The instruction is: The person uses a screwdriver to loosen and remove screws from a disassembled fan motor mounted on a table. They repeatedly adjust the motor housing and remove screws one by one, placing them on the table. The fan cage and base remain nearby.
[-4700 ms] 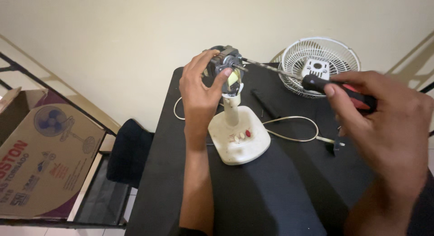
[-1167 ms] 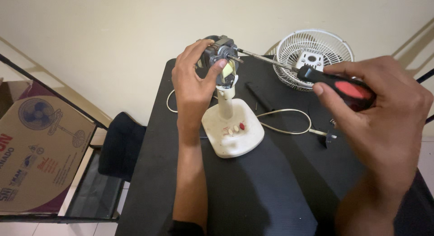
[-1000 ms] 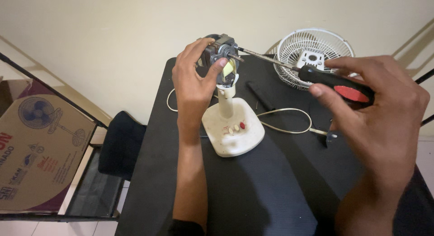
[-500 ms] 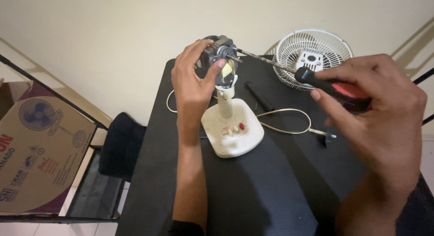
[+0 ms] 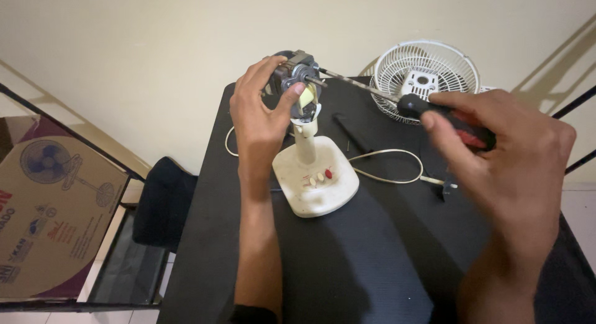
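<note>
Motor sits atop the fan stand on the table; your left hand wraps it so it can't twist. Right hand is closed on the screwdriver, w/ shaft tip at the motor's front. Grille lies behind, out of the way.

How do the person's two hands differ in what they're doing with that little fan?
The left hand wraps around the bare fan motor atop the white stand, fingers spread; the right hand closes around a red-and-black screwdriver, well away from the fan. The left hand touches the fan itself; the right reaches it only through the screwdriver's long shaft, whose tip is at the motor. The left is sharp, the right blurred. Both are bare and above the black table.
</note>
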